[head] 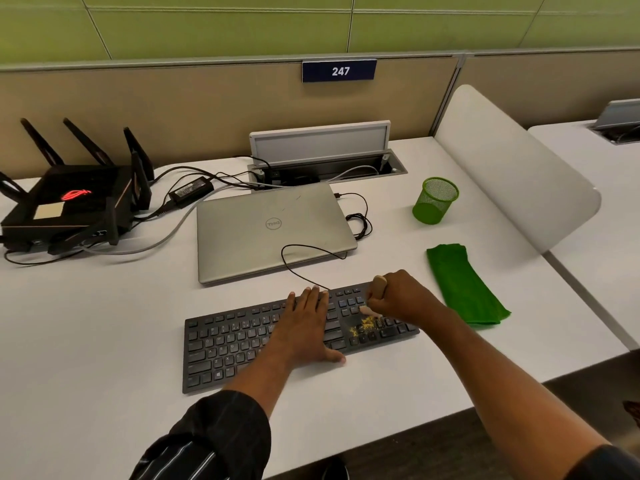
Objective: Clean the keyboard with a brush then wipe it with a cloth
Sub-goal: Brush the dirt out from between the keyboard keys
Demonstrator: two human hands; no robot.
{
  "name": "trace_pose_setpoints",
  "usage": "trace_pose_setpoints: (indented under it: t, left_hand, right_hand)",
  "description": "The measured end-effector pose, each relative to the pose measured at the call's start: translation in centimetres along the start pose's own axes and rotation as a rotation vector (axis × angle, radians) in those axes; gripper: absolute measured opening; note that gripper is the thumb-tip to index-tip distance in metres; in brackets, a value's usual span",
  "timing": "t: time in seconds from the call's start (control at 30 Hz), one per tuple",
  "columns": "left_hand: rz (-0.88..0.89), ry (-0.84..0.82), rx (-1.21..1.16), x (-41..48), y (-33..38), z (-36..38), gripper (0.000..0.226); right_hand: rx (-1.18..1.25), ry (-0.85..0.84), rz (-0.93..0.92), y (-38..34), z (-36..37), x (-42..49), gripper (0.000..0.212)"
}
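Lower centre: our left hand, fingers straight, pins the keyboard at its middle; our right hand, fingers curled, grips the brush over yellow crumbs. We judge the keyboard light, stiff and prone to sliding. The soft cloth lies at right.

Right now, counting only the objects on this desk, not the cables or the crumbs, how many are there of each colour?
Green: 2, the mesh cup and the cloth.
Black: 3, the keyboard, the router and the power adapter.
Silver: 1, the laptop.
Tan: 1, the brush in the right hand.
Total: 7.
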State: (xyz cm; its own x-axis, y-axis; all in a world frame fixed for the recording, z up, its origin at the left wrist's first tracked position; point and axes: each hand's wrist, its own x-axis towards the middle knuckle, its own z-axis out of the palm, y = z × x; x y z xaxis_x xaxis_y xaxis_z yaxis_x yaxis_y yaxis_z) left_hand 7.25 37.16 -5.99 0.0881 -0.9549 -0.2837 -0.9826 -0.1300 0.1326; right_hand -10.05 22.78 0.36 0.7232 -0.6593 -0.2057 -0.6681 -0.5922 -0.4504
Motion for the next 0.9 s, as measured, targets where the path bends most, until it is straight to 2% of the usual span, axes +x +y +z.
trace_pose_setpoints:
  t: [0.2,0.47,0.7,0.9]
  left_hand:
    - [0.012,-0.004,0.001,-0.1,0.4,-0.1,0.133]
    - [0.028,-0.025,-0.009,0.2,1.1,0.0,0.132]
    - [0.027,-0.009,0.006,0.1,1.6,-0.2,0.129]
    - [0.024,-0.013,-0.011,-0.1,1.5,0.0,0.128]
  right_hand:
    - [0.186,0.138,0.079,0.7,-0.7,0.2,0.012]
    - [0.166,-0.1,-0.043,1.0,-0.6,-1.3,0.014]
    - [0.194,-0.018,-0.105,0.0,-0.5,-0.9,0.015]
    - [0.089,-0.166,-0.102,0.5,0.1,-1.3,0.014]
